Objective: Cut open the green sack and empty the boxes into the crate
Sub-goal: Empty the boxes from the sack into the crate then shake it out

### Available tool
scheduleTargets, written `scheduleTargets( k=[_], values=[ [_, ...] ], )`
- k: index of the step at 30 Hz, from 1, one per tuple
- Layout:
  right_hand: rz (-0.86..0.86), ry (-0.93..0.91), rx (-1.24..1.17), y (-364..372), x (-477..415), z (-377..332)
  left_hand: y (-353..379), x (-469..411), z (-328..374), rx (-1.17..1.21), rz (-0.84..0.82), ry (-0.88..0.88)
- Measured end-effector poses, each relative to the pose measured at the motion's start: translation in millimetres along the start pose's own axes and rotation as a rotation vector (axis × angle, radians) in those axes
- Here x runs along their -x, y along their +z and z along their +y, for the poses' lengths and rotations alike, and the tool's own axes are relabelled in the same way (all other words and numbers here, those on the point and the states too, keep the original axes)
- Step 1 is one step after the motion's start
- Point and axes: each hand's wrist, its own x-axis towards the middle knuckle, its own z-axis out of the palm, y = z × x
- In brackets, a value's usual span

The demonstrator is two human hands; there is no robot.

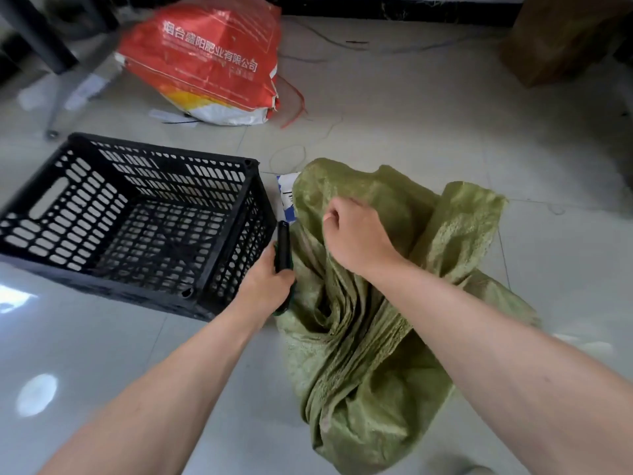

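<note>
On the tiled floor (394, 108), right hand (356, 236) fisted on the crumpled green sack (359, 337), left hand (265, 282) clutched a black cutter (283, 246), beside the empty crate (130, 217)

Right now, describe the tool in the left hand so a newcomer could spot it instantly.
Start at the black slatted crate on the tiled floor; the crumpled green sack lies just right of it. In the gap between them the left hand grips a slim dark cutter, pointing away from the person. It is the only narrow, rigid, dark thing against the soft green weave, which the right hand bunches.
</note>
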Motion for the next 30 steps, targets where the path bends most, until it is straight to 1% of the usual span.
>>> scheduleTargets(
  k=[2,4,6,8,10,12,15,22,24,27,30],
  values=[
    [-0.127,0.088,-0.050,16.8,0.2,-15.6,-6.3,-3.8,-15.7,-0.147,0.053,-0.037],
    [-0.251,0.085,0.053,37.1,2.6,-22.6,-10.1,-12.0,-32.9,-0.267,0.065,-0.108],
    [-0.383,0.088,0.248,57.7,7.2,-18.6,-11.1,-20.6,-49.4,-0.353,0.042,-0.145],
    [-0.495,0.149,0.470,74.4,11.4,-3.3,-9.6,-29.9,-64.9,-0.427,0.023,-0.169],
    [-0.552,0.204,0.637,83.3,14.3,11.9,-7.2,-39.1,-75.6,-0.526,0.022,-0.190],
    [-0.563,0.212,0.717,87.5,12.9,21.3,-3.5,-48.5,-83.8,-0.609,0.013,-0.216],
    [-0.572,0.248,0.759,83.9,4.2,28.9,2.8,-57.3,-93.5,-0.690,0.008,-0.236],
    [-0.549,0.402,0.847,42.3,-12.2,70.1,13.8,-75.7,-123.3,-0.500,0.030,-0.288],
    [-0.543,0.424,0.859,30.6,-13.4,80.3,19.7,-78.6,-128.9,-0.487,0.031,-0.292],
    [-0.489,0.403,0.848,24.4,-15.2,83.5,29.1,-84.3,-138.0,-0.528,0.022,-0.309],
    [-0.345,0.288,0.833,34.6,-13.5,71.1,34.6,-88.5,-141.0,-0.590,0.035,-0.293]
  ],
)
